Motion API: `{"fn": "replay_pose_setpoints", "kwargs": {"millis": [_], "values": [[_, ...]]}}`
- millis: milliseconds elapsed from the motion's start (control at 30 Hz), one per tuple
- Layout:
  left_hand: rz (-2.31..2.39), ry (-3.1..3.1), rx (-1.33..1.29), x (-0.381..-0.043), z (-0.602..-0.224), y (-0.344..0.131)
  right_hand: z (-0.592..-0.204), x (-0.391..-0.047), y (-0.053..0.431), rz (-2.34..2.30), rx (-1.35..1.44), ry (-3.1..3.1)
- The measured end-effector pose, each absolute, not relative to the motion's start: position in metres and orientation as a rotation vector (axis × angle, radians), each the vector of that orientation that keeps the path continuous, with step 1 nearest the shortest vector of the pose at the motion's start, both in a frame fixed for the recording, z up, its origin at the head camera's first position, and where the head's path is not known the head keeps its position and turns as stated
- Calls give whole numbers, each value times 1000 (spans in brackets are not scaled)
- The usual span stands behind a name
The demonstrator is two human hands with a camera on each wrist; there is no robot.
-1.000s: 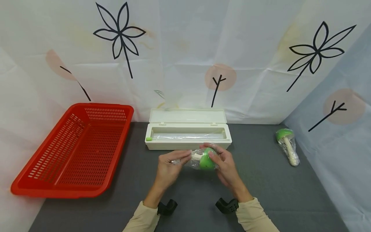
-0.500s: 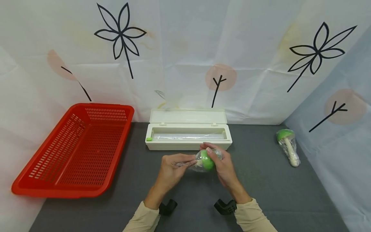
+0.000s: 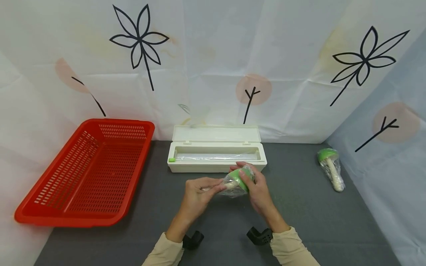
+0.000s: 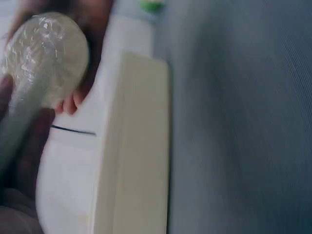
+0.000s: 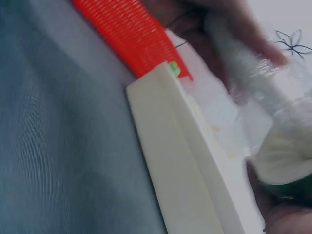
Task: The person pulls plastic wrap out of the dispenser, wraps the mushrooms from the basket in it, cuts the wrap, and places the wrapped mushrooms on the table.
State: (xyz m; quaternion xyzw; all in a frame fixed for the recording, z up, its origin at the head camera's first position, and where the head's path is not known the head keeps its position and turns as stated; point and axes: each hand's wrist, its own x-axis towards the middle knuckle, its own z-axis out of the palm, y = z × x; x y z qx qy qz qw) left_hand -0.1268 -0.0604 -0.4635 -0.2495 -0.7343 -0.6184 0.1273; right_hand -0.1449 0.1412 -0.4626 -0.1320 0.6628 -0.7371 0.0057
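Both hands hold a green-capped mushroom [image 3: 235,177] wrapped in clear plastic film, in front of the white box in the head view. The left hand [image 3: 196,194] pinches the wrapped stem. Thumb and fingers of the right hand [image 3: 261,194] grip the green cap. In the left wrist view the pale underside of the mushroom [image 4: 56,63] faces the camera, glossy with creased film. The right wrist view has the wrapped stem running up into the left hand [image 5: 234,29], with film bunched loosely around it. Fingers partly hide the stem's end.
Behind the hands stands a white film dispenser box [image 3: 216,168], lid up, a roll of clear film [image 3: 216,156] inside. A red plastic basket [image 3: 100,173] is at the left. Another wrapped green-capped mushroom [image 3: 331,170] lies at the right on the grey table [image 3: 299,214].
The mushroom has turned in the hands, its cap now tilted up to the right. The left hand has shifted slightly right along the stem, and the right thumb has moved over the cap.
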Motion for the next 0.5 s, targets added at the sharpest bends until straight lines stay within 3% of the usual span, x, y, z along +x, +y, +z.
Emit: {"fn": "replay_pose_setpoints", "kwargs": {"millis": [100,300,500], "values": [[-1981,-2189,-545,-125,-461,-58,-464,-145,141,-2324,-460,2216],[-1538,-2194,-833,-126,-469,-59,-460,-149,141,-2369,-108,2145],[-1559,-2105,-827,-128,-469,-57,-461,-148,142,-2390,-244,2078]]}}
